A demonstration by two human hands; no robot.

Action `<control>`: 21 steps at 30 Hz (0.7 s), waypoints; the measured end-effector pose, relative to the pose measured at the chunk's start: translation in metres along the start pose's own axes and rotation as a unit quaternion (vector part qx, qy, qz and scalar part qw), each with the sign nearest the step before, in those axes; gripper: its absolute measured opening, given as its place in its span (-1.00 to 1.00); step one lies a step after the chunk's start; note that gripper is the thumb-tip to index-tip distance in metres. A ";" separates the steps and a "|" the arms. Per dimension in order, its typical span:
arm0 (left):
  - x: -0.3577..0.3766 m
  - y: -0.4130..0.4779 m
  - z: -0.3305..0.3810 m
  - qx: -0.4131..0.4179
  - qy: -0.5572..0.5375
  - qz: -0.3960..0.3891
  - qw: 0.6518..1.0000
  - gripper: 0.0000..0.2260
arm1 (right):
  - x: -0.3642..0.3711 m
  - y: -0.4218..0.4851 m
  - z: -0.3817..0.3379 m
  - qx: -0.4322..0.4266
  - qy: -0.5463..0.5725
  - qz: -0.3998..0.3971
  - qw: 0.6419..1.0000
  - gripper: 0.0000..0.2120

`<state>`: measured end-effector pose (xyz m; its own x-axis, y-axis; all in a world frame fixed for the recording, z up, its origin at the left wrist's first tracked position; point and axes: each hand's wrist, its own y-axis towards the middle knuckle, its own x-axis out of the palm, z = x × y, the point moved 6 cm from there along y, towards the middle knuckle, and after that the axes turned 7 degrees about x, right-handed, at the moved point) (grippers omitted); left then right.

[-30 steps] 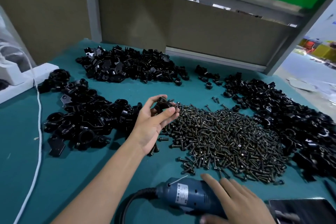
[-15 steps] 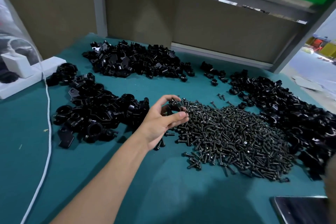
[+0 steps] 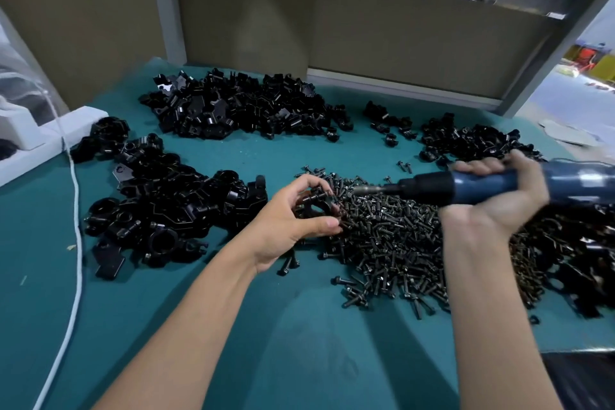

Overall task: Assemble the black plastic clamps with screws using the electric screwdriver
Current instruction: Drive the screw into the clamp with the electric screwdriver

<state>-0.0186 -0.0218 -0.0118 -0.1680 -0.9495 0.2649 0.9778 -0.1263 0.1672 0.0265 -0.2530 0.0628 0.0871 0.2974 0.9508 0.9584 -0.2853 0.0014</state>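
Since 0.5 s ago the right hand has come into view gripping the screwdriver, level above the screws. Its bit points at the clamp, which the left hand pinches between thumb and curled fingers at the pile's left edge. The right hand is blurred, the screwdriver's rear is cut off at the frame edge, and whether a screw sits in the clamp cannot be told.

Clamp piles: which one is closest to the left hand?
The left-side pile, beside the white cable; its edge nearly reaches the left hand. The back pile and right pile sit farther.
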 end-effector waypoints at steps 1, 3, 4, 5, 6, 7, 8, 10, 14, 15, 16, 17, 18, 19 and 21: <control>-0.001 0.000 0.000 -0.004 0.005 0.000 1.000 -0.69 | 0.007 -0.004 0.011 0.021 -0.023 0.008 0.999 -0.76; -0.002 0.001 -0.002 -0.013 0.020 -0.001 1.000 -0.65 | 0.008 -0.002 0.031 0.042 -0.044 0.015 0.998 -0.66; -0.002 0.001 -0.003 -0.018 0.023 -0.003 1.000 -0.64 | 0.007 -0.003 0.032 0.057 -0.044 0.000 0.997 -0.60; -0.003 0.001 -0.004 -0.023 0.017 -0.005 1.000 -0.64 | 0.008 -0.002 0.034 0.066 -0.048 -0.009 0.997 -0.56; -0.003 0.001 -0.005 -0.028 0.005 -0.006 1.000 -0.64 | 0.009 -0.002 0.037 0.067 -0.048 -0.010 0.997 -0.54; -0.003 0.001 -0.005 -0.032 -0.005 -0.008 0.999 -0.64 | 0.009 -0.003 0.039 0.063 -0.050 -0.010 0.997 -0.54; -0.002 0.001 -0.006 -0.034 -0.009 -0.010 0.999 -0.64 | 0.009 -0.004 0.040 0.067 -0.051 -0.012 0.996 -0.54; -0.001 0.001 -0.007 -0.038 -0.004 -0.016 0.999 -0.64 | 0.009 -0.002 0.040 0.074 -0.041 -0.021 0.996 -0.55; -0.001 -0.001 -0.007 -0.043 0.031 -0.024 0.998 -0.65 | 0.004 0.000 0.039 0.080 -0.035 -0.023 0.996 -0.56; -0.001 -0.002 -0.007 -0.044 0.040 -0.024 0.998 -0.65 | 0.003 0.000 0.039 0.076 -0.035 -0.022 0.996 -0.56; -0.001 -0.002 -0.007 -0.046 0.046 -0.024 0.998 -0.64 | 0.002 0.000 0.039 0.075 -0.038 -0.018 0.996 -0.56; -0.001 -0.003 -0.007 -0.047 0.050 -0.025 0.997 -0.64 | 0.002 0.000 0.039 0.075 -0.040 -0.018 0.996 -0.56; -0.001 -0.004 -0.007 -0.048 0.054 -0.026 0.997 -0.63 | 0.002 0.000 0.039 0.077 -0.038 -0.019 0.996 -0.56; -0.001 -0.004 -0.006 -0.049 0.057 -0.027 0.997 -0.63 | 0.001 0.000 0.039 0.078 -0.036 -0.020 0.996 -0.56; 0.000 -0.005 -0.005 -0.048 0.071 -0.027 0.996 -0.63 | 0.000 0.001 0.039 0.076 -0.034 -0.018 0.996 -0.57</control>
<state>-0.0228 -0.0225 -0.0175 -0.2074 -0.9709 0.1195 0.9765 -0.1982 0.0844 0.0376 -0.2181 0.0504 0.0643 0.3667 0.9281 0.9910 -0.1325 -0.0164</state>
